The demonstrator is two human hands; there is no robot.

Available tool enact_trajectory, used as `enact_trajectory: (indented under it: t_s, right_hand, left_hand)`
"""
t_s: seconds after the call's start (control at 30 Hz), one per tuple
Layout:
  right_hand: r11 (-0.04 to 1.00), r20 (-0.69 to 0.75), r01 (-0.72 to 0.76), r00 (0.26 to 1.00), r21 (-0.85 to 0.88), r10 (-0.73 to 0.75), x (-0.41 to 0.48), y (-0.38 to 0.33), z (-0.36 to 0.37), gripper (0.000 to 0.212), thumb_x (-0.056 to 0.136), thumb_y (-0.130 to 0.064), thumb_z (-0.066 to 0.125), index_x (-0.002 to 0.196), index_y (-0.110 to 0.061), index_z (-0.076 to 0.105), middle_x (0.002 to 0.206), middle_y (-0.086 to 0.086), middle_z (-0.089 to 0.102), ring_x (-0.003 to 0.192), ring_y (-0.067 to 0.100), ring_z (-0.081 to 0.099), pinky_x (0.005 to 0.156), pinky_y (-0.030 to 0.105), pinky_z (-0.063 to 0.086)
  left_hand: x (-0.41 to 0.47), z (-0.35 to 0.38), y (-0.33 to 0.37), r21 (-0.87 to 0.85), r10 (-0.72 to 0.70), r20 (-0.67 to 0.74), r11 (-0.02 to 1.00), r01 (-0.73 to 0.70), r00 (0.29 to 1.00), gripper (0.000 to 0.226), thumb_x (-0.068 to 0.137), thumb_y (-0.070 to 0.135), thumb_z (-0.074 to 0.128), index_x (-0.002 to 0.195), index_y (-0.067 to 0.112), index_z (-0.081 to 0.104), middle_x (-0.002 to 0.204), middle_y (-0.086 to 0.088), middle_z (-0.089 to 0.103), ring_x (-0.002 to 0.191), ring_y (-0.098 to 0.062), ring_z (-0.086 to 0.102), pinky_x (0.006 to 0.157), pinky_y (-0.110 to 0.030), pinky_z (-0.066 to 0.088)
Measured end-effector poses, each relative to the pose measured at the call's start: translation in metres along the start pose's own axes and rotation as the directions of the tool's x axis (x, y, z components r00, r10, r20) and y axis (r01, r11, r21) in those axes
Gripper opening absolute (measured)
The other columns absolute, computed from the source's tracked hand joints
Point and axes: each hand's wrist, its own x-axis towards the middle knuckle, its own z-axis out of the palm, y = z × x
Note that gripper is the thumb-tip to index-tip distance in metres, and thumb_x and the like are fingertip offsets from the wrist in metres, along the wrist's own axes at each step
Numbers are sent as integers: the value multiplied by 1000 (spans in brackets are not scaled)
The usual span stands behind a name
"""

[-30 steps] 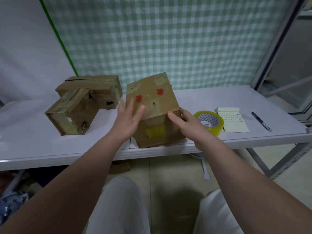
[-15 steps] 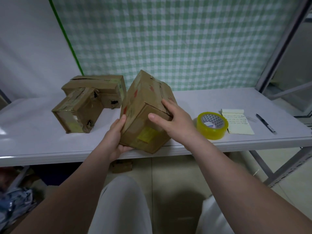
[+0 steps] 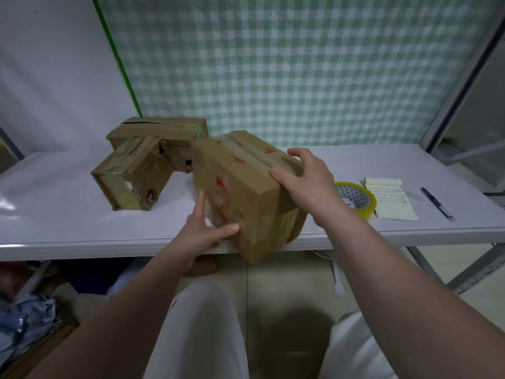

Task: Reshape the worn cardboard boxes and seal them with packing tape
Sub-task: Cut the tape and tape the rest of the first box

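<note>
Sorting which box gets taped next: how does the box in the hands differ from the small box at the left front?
The held box is tilted, gripped by the left hand and right hand; the small box rests flat on the table, untouched. The held box is larger and bears red marks; the small box has torn corners. Both are worn brown cardboard with old tape.

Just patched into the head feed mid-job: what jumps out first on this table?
The tilted cardboard box at the table's front edge, blurred and held between the left hand low on its near side and the right hand on its top right. Behind it to the left sit two worn boxes, touching. The yellow tape roll lies just right of the held box, beside a notepad and pen.
</note>
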Motion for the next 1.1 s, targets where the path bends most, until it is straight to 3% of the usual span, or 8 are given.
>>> enact_trajectory:
  t_s: [0.07,0.13,0.3,0.4,0.53,0.67,0.87,1.1]
  right_hand:
    - [998,38,-31,999,-56,33,3,0,-1,60,84,-43,64,138,-27,44,145,5,38,133,25,36,109,43,35]
    - [993,51,-17,998,-114,23,4,-2,-2,55,87,-42,62,137,-23,48,141,4,43,127,23,42,104,37,39]
    - [973,77,63,996,-220,-47,7,-3,-8,45,94,-40,55,135,-19,51,135,4,51,124,22,45,97,29,35]
    - [963,86,117,991,-241,-99,9,-1,-11,41,96,-37,53,132,-18,55,133,3,54,123,21,46,96,27,34]
    - [957,101,159,985,-242,-139,13,4,-16,33,97,-34,52,126,-20,60,126,1,60,117,19,50,89,24,36]
    - [943,77,162,986,-290,-146,22,8,-21,26,97,-26,51,119,-20,64,118,2,65,110,19,56,84,23,39]
    - [943,-1,98,995,-318,-103,30,8,-26,26,97,-16,50,116,-16,66,120,3,65,114,21,54,87,21,36]
    - [989,-26,-26,999,-145,22,26,12,-22,43,96,-23,51,139,-20,47,140,0,49,124,19,45,93,26,35]
  left_hand:
    - [3,0,3,157,123,-85,982,-109,989,116,60,44,87,142,58,6,150,3,18,134,-24,31,106,-47,39]
    - [6,2,13,145,201,-243,975,-169,949,95,75,27,79,144,49,19,149,0,18,134,-23,30,109,-46,34]
    - [11,-5,50,210,369,-510,929,-304,777,50,89,22,58,135,33,44,133,5,25,120,-12,37,98,-25,32]
    - [18,-13,68,347,436,-466,891,-294,770,48,89,33,59,135,30,48,136,2,29,124,-14,35,104,-27,31]
    - [30,-18,78,477,387,-349,857,-194,853,55,90,37,58,141,26,43,152,-6,22,138,-24,27,115,-39,26]
    - [25,-14,81,548,379,-334,823,-150,863,53,89,42,57,138,25,49,137,-7,38,129,-29,32,108,-37,29]
    - [10,-1,81,585,408,-376,801,-129,832,57,87,44,60,138,22,48,126,-6,37,126,-27,33,101,-33,33]
    - [3,-2,71,567,452,-308,794,-220,837,37,90,39,57,125,29,61,113,1,33,108,-14,38,90,-20,28]
